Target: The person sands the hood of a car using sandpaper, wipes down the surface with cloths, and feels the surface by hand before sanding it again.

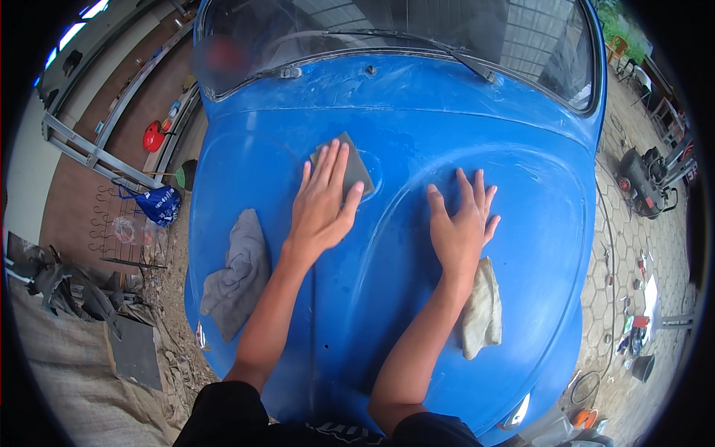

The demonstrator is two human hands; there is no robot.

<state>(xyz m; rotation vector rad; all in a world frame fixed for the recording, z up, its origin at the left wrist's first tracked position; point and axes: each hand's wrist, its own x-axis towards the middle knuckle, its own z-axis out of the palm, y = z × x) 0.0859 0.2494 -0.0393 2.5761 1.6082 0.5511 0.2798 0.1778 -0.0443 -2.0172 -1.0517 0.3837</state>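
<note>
My left hand lies flat, fingers stretched, over a grey-brown sheet that looks like sandpaper, pressing it to the blue car hood. Around the sheet the paint looks wet, with a pale smear at its right edge. To the right, my right hand rests on the hood with its fingers spread and nothing in it. A crumpled grey cloth lies left of my left forearm. Beside my right forearm is a folded cream cloth.
Beyond the hood rise the windshield and a wiper. On the left stand a metal frame, a red helmet and a blue bag. A black wheeled machine stands on the paving at right, with scattered tools nearer.
</note>
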